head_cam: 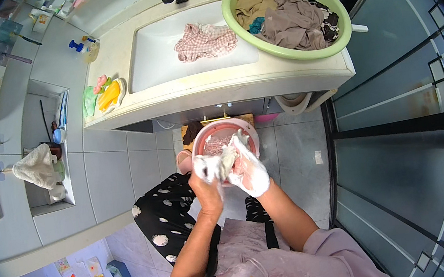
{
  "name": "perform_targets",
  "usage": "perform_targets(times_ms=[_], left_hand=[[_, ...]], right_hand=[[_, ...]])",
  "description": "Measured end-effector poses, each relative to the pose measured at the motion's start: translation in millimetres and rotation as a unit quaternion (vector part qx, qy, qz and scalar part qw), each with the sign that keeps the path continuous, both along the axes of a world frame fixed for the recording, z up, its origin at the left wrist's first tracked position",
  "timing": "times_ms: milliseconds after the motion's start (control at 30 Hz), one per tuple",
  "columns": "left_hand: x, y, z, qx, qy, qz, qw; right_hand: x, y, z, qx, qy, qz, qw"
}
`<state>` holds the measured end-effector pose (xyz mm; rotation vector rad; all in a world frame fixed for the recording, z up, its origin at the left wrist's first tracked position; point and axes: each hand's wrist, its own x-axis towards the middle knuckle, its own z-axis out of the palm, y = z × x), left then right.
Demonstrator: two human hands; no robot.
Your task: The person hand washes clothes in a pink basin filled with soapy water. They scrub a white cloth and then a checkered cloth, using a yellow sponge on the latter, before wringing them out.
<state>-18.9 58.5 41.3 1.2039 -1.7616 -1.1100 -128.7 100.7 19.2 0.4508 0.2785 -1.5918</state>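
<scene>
A light-coloured, soapy cloth [229, 158] is stretched between my two hands above a pink plastic basin [251, 128]. My left hand [206, 186] grips one end in a fist, with white suds around its fingers; motion blur hides the detail there. My right hand [248, 170] holds the other end and is coated in thick white foam down to the wrist. The exact kind of garment cannot be told. Inside the basin, a pink-and-white patterned cloth [215, 144] shows, partly hidden by my left hand and the foam.
Above the basin, a countertop sink [152, 59] holds a pink gingham cloth [203, 42]. A green tub [291, 56] of clothes overhangs the counter's right end. One pink slipper [184, 160] and a dark cloth [192, 132] lie left of the basin. Frosted glass doors [394, 166] stand right.
</scene>
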Motion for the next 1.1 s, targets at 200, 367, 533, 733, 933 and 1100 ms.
perform_targets(times_ms=[200, 367, 533, 733, 933, 1100], left_hand=[[-20, 25, 2, -0.212, -0.212, -0.171, 0.939], [-22, -37, -1, -0.216, -0.271, -0.055, 0.936], [-22, 12, 10, -0.242, -0.195, -0.160, 0.937], [-32, -41, 6, -0.226, -0.263, -0.035, 0.937], [-15, 0, 9, -0.263, -0.269, -0.178, 0.910], [-24, -2, -1, -0.261, -0.260, -0.105, 0.924]], right_hand=[[18, 3, -44, -0.110, 0.034, -0.049, 0.992], [24, 19, -27, -0.153, 0.156, -0.044, 0.975], [10, -3, -40, -0.189, 0.043, -0.068, 0.979], [39, 4, -23, -0.295, 0.088, -0.102, 0.946], [22, -4, -51, -0.266, 0.131, -0.101, 0.950], [37, 5, -52, -0.127, 0.189, -0.106, 0.968]])
